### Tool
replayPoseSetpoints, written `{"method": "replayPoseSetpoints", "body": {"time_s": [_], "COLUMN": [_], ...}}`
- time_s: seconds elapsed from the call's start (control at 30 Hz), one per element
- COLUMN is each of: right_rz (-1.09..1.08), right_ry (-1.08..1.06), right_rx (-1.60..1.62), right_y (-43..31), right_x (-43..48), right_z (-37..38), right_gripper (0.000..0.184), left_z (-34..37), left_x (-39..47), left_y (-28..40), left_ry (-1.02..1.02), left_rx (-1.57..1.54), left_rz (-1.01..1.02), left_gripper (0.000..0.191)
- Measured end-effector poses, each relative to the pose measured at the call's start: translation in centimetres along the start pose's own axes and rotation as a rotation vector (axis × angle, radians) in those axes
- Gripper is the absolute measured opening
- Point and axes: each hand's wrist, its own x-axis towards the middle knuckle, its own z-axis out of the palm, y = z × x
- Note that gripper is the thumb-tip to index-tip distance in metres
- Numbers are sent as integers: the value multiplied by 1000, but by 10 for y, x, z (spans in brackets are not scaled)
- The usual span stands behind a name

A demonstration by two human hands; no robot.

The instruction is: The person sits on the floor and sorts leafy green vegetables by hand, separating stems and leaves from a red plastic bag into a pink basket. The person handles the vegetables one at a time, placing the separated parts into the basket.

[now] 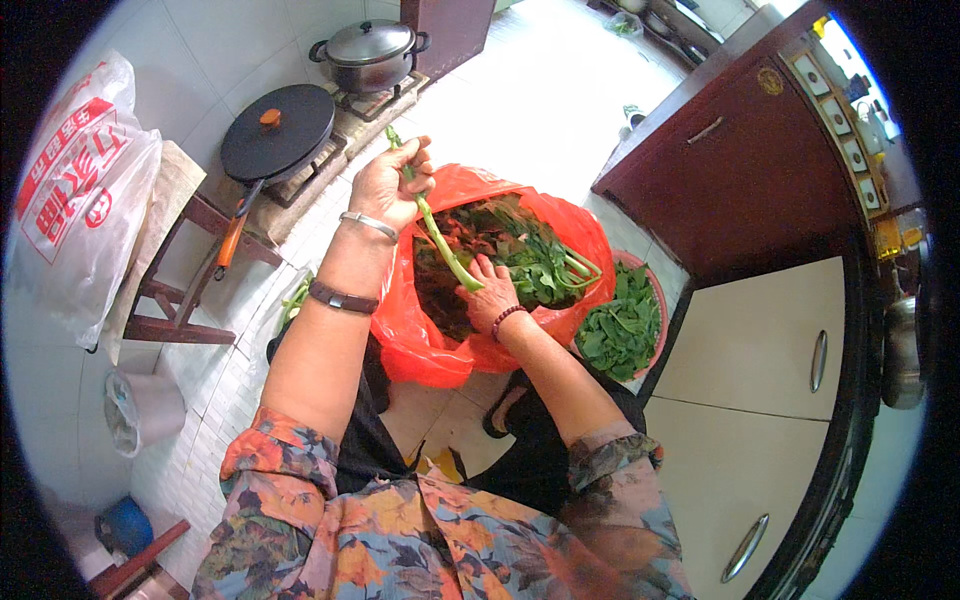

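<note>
My left hand (394, 181) grips the upper part of a long green vegetable stalk (444, 240), which slants down to the right. At its lower end, my right hand (489, 296) touches the stalk over an open red plastic bag (431, 360); whether its fingers pinch the stalk I cannot tell. Inside the bag lie dark leafy greens (536, 262) with some pale stems. Just right of the bag, a pink basket (663, 315) on the floor holds loose green leaves (619, 330).
At upper left, a lidded black pan (277, 131) and a lidded steel pot (369, 56) sit on burners. A white plastic bag (97, 195) rests on a wooden stand at left. A bin (146, 411) stands below. Cabinets (750, 337) line the right side.
</note>
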Motion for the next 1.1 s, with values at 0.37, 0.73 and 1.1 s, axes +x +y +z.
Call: {"method": "replayPoseSetpoints", "body": {"time_s": [0.37, 0.73, 1.1], "right_rz": [369, 130, 161], "right_ry": [188, 442, 621], "right_rx": [1031, 1518, 1619], "right_y": [76, 95, 112], "right_x": [11, -44, -58], "right_z": [-27, -179, -179], "right_gripper": [23, 16, 13], "left_z": [0, 28, 46], "left_x": [-8, -24, -40], "left_y": [16, -9, -43], "left_ry": [-91, -109, -464], "left_rx": [68, 654, 795], "left_rz": [-28, 14, -229], "left_gripper": [19, 15, 18]}}
